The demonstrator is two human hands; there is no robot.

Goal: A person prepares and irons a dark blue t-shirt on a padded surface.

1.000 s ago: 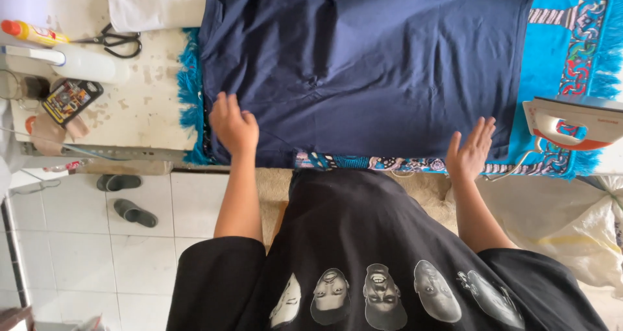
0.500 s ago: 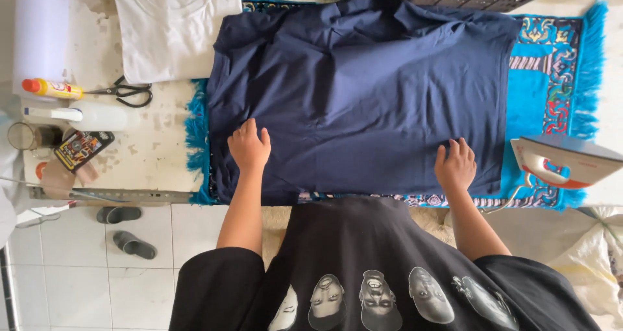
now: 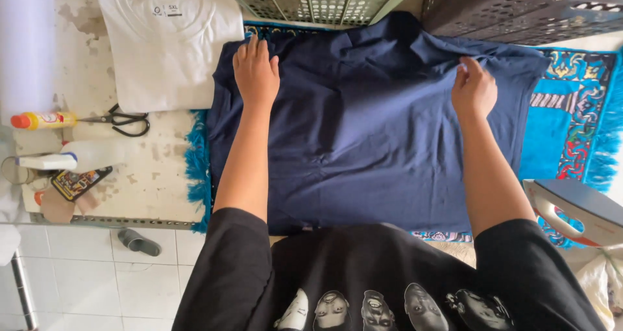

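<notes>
1. Centrally, a navy garment [image 3: 370, 143] lies spread flat on a blue patterned mat [image 3: 564, 130] that covers the worktop [image 3: 149, 175], its far edge touching two baskets.
2. The left hand [image 3: 256, 71] rests palm down on the garment's far left corner, its grip wide, fingers flat and holding nothing.
3. The right hand [image 3: 475, 89] sits at the far right part of the garment, its grip narrow, fingertips pinching a fold of the navy cloth.
4. A green basket [image 3: 324, 3] and a grey basket [image 3: 519, 10] stand at the far edge.
5. Left of the garment lies a folded white shirt [image 3: 169, 45], with black scissors [image 3: 123, 120] just near of it.
6. Further left are a yellow bottle [image 3: 45, 120] and a white spray bottle [image 3: 78, 156].
7. An iron [image 3: 577, 211] stands at the near right, beside the mat.
</notes>
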